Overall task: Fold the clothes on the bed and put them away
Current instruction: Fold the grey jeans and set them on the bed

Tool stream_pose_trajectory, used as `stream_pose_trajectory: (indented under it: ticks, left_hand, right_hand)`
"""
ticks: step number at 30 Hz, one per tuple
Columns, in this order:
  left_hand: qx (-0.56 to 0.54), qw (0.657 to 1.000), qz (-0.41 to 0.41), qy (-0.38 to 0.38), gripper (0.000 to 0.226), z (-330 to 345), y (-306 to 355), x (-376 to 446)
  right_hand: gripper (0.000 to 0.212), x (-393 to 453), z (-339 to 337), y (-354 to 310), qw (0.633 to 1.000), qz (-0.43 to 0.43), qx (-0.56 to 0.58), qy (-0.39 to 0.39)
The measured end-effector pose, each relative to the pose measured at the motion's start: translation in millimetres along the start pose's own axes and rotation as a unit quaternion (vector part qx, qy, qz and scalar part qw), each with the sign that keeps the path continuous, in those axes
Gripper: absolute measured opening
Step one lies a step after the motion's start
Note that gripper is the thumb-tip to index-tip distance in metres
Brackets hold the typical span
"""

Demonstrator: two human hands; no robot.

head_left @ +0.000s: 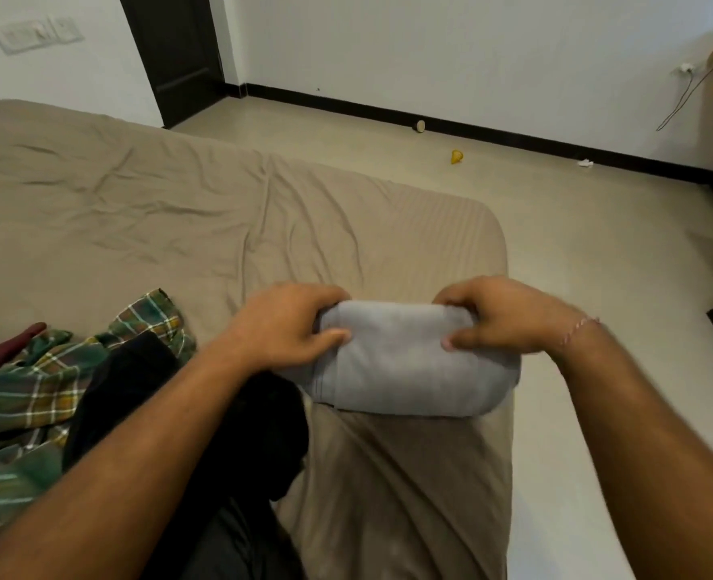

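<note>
Head view: a person is leaning over the bed [137,194], and both arms are reaching down in front of me.
Grey cloth: the grey cloth [405,362] is already folded into a small thick bundle. It is sitting near the corner of the bed, by the edge closest to the floor.
Left hand: the left hand [279,324] is gripping the left end of the bundle, with the fingers curling over the top and the thumb pressing on the near side.
Right hand: the right hand [501,316] is gripping the right end the same way. A thin thread band [578,328] is showing on that wrist.
Done so far: I think the grey cloth is just about finished being folded.
Still to fold: a green checked shirt [32,395] is lying crumpled on the left. A black garment [179,424] is lying loose just beside it, partly under the left arm. A bit of dark red cloth [7,345] is peeking out past the shirt.
Still to put away: nothing looks put away yet, and I cannot see a cupboard or drawer from here.
How far: I am guessing the job is in its early part, with one piece folded and at least three waiting.
</note>
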State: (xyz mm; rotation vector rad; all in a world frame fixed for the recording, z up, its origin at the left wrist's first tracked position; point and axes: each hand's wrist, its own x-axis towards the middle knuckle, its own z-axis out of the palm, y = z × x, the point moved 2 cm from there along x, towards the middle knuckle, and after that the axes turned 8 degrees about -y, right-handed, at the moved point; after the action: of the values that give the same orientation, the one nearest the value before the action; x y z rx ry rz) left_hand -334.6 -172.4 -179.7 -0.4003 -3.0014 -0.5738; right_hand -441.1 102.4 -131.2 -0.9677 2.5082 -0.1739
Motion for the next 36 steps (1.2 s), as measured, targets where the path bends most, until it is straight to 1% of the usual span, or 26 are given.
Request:
stream_pose_trajectory:
  ticks: [2,3,4,5,6,7,8,9,10,11,12,13,14,16,18,19,20,23,24,26,28,29,32,33,35,36]
  left_hand:
    - [-0.010,0.994,-0.078,0.070,0.048,19.5,-17.6,20.2]
    - [-0.006,0.988,-0.128,0.084,0.051,34.9,-23.3,27.0]
    - [-0.017,0.981,-0.170,0.096,0.053,53.2,-24.3,26.5]
    - [-0.045,0.973,-0.194,0.118,0.053,71.3,-21.0,22.8]
    - [-0.092,0.963,-0.211,0.139,0.048,92.4,-13.7,14.7]
    - [-0.156,0.945,-0.237,0.160,0.037,112.3,-1.2,4.3]
    - [-0.244,0.914,-0.275,0.169,0.023,131.1,14.5,-7.8]
    - [-0.376,0.854,-0.319,0.166,0.014,146.6,32.5,-18.9]
    - [-0.521,0.756,-0.368,0.143,0.012,159.9,49.6,-25.5]
    - [-0.634,0.649,-0.409,0.098,0.010,172.7,64.4,-27.3]
    - [-0.703,0.567,-0.425,0.061,0.009,182.2,73.1,-24.9]
    - [-0.737,0.521,-0.428,0.052,0.015,190.5,75.6,-17.8]
    - [-0.750,0.502,-0.424,0.076,0.023,192.7,75.3,-9.2]
    - [-0.771,0.471,-0.396,0.163,0.031,187.3,68.7,13.1]
    - [-0.782,0.431,-0.383,0.235,0.032,183.9,61.5,33.7]
    - [-0.792,0.412,-0.372,0.254,0.032,182.8,59.4,44.4]
    - [-0.804,0.396,-0.360,0.259,0.032,183.2,58.5,55.9]
    - [-0.799,0.381,-0.376,0.272,0.029,178.8,45.7,93.3]
    - [-0.797,0.383,-0.374,0.280,0.027,174.2,39.0,106.0]
    - [-0.798,0.402,-0.338,0.294,0.022,159.2,27.5,144.9]
    - [-0.813,0.408,-0.280,0.308,0.023,140.9,22.7,184.1]
    - [-0.817,0.409,-0.256,0.317,0.026,134.5,20.2,205.9]
    - [-0.824,0.414,-0.213,0.323,0.036,123.6,4.5,276.5]
    - [-0.833,0.409,-0.196,0.318,0.041,121.5,-2.0,300.3]
    - [-0.858,0.387,-0.166,0.294,0.057,128.9,-17.8,354.6]
    - [-0.866,0.383,-0.159,0.279,0.062,132.2,-21.6,366.7]
  right_hand:
    - [0.043,25.8,3.3,18.1,0.981,0.063,0.021,0.183]
    - [0.046,37.0,14.2,27.5,0.966,0.082,0.042,0.242]
    - [0.049,46.2,30.9,33.8,0.961,0.094,0.070,0.250]
    - [0.052,54.5,51.3,37.3,0.967,0.100,0.096,0.214]
    - [0.059,59.9,76.6,37.4,0.977,0.109,0.111,0.143]
    - [0.070,64.1,102.5,36.6,0.986,0.114,0.100,0.071]
    - [0.081,65.2,125.1,34.8,0.990,0.116,0.070,0.029]
    - [0.088,65.5,143.5,35.0,0.992,0.120,0.042,0.022]
    - [0.091,65.8,155.9,36.1,0.991,0.126,0.027,0.042]
    - [0.092,66.0,162.5,37.1,0.989,0.129,0.018,0.070]
    - [0.091,66.1,163.5,37.1,0.988,0.129,0.018,0.089]
    - [0.088,65.1,162.4,37.0,0.987,0.127,0.028,0.098]
    - [0.085,65.0,162.5,38.0,0.985,0.126,0.047,0.107]
    - [0.085,64.6,162.5,41.9,0.980,0.116,0.092,0.132]
    - [0.085,65.6,163.9,41.4,0.974,0.082,0.135,0.162]
    - [0.084,66.1,165.0,42.5,0.970,0.066,0.154,0.175]
    - [0.083,67.1,166.6,45.9,0.967,0.054,0.170,0.183]
    - [0.076,75.9,159.1,57.3,0.958,0.019,0.189,0.215]
    - [0.071,79.1,154.4,60.9,0.950,0.005,0.191,0.246]
    - [0.060,93.8,133.6,73.7,0.920,-0.023,0.182,0.347]
    - [0.049,113.3,102.1,81.5,0.889,-0.031,0.122,0.441]
    - [0.045,125.1,82.9,84.1,0.881,-0.022,0.085,0.465]
    - [0.043,162.7,27.8,98.1,0.884,0.033,0.013,0.467]
    - [0.044,174.1,11.4,104.4,0.886,0.050,0.006,0.460]
    - [0.046,209.8,-13.6,132.2,0.887,0.072,-0.013,0.456]
    - [0.046,218.3,-20.0,140.8,0.889,0.081,-0.029,0.450]
